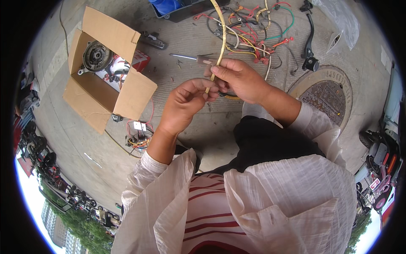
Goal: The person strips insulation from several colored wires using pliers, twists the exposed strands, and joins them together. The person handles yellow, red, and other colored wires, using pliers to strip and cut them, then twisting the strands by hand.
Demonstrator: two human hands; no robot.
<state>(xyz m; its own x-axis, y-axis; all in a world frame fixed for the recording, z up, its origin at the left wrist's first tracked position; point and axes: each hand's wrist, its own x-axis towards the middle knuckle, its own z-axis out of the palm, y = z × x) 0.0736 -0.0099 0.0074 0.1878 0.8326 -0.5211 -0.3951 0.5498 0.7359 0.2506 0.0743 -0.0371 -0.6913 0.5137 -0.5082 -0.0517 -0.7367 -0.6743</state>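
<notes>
A long yellowish cable (221, 40) runs down from the top edge of the head view to both hands. My right hand (245, 80) is closed round it, with the thumb pressed on top. Just below, the fingers of my left hand (186, 101) pinch the cable near its lower end. The fingertips of both hands almost meet there and partly hide that end. Beyond the hands lies a screwdriver (182, 56) with a thin metal shaft, its handle end near my right fingers. A tangle of coloured wires (249, 31) with terminals spreads on the ground past my right hand.
An open cardboard box (86, 99) at left holds a round metal housing (97, 56). Another wire bundle (139, 137) lies near my left forearm. At right are a black lever (311, 36), a clear plastic bag (340, 21) and a manhole cover (323, 99). A dark bin (186, 13) stands at the far side.
</notes>
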